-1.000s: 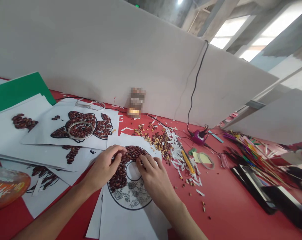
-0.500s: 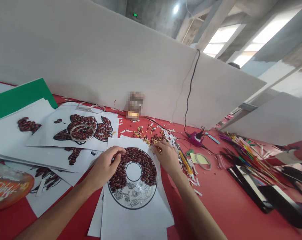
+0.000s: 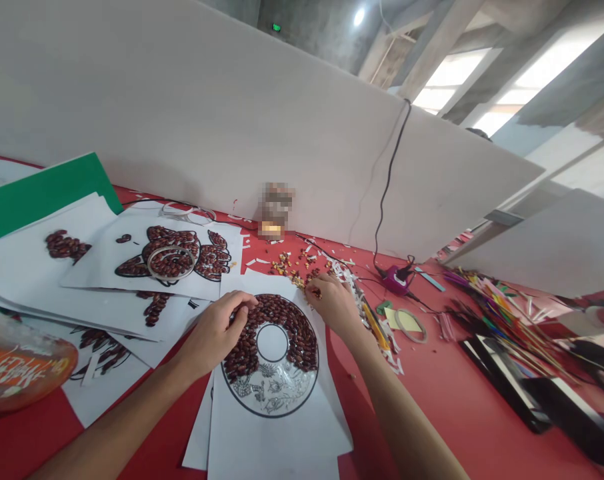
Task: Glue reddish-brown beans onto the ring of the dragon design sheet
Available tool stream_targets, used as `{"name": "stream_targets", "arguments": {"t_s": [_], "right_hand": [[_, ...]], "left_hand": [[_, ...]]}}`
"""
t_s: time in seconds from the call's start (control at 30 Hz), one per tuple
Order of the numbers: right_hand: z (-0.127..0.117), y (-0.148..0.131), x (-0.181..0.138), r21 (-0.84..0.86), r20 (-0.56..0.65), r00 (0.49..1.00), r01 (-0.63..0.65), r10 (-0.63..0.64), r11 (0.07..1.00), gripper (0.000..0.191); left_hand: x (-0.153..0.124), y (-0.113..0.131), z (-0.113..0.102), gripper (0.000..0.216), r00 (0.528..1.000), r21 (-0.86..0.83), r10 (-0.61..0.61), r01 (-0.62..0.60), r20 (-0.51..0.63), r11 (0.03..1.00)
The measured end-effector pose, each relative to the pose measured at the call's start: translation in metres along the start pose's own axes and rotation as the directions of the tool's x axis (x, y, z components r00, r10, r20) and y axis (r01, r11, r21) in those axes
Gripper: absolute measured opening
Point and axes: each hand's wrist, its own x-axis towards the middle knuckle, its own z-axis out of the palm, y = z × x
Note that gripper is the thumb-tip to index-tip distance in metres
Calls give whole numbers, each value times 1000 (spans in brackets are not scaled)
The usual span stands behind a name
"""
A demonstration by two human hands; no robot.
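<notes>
On the red tabletop (image 3: 452,413), a white sheet (image 3: 277,447) carries a disc outline (image 3: 292,393). The left hand (image 3: 222,330) overlaps the disc's upper-left edge, thumb and index fingertip apart. The right hand (image 3: 335,307) is positioned just beyond the upper-right edge, at a loose pile (image 3: 287,265) of kernels; whether its fingertips meet cannot be determined. Dark beans (image 3: 302,343) cover the disc's upper band; printed line art shows in the lower band.
</notes>
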Motion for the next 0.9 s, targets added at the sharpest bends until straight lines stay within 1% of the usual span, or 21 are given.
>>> {"name": "stream_targets", "arguments": {"t_s": [0.1,0.27,0.43,0.6,0.67,0.8,0.9], "right_hand": [[-2,2,2,19,14,1000,-5,4,1000,15],[-1,4,1,49,13,1000,10,-11,999,9],[1,2,4,74,24,999,30,-32,997,12],[-6,1,4,99,7,999,51,-52,994,10],[-10,-2,-4,174,-16,995,97,-96,980,9],[-10,-15,-32,368,-76,970,243,-232,897,11],[-8,-27,-49,399,-76,969,246,-235,884,12]], "left_hand": [[0,1,0,23,1000,8,7,-7,-10,1000],[1,0,1,23,1000,4,14,-14,-20,1000],[0,-2,1,23,1000,2,11,-11,-11,1000],[0,0,0,24,1000,0,6,-6,-9,1000],[1,1,0,24,1000,-1,7,-7,-16,1000],[1,0,1,24,1000,7,17,-17,-15,1000],[0,-1,1,23,1000,10,26,-25,-18,1000]]}}
